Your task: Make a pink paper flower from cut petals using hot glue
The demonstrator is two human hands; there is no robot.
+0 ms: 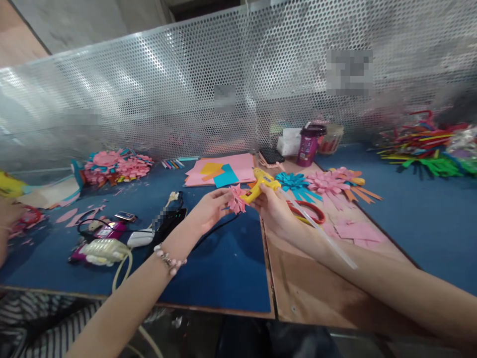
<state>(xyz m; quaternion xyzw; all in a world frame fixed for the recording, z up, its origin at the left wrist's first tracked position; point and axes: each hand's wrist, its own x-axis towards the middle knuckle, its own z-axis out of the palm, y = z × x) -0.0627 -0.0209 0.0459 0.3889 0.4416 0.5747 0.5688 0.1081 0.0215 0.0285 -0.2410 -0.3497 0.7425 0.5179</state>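
Note:
My left hand (214, 210) pinches a small pink paper flower (237, 200) above the blue tabletop. In my right hand (275, 208) is a yellow hot glue gun (261, 183), its fingers wrapped round the handle. A long clear glue stick (324, 231) sticks out of the gun's back end and lies over my right forearm. The gun is right beside the flower; whether its tip touches the petals I cannot tell. Just behind my right hand lie a blue paper flower (292, 182), a pink paper flower (328, 183) and red-handled scissors (311, 211).
Pink paper sheets (190, 176) lie ahead, with a phone (272, 155) and a purple cup (307, 146) near the mesh partition (208, 64). To the left are a power strip (104, 251), cables and a flower pile (115, 166). Pipe cleaners (421, 144) lie right. Another person's hand (8, 219) shows far left.

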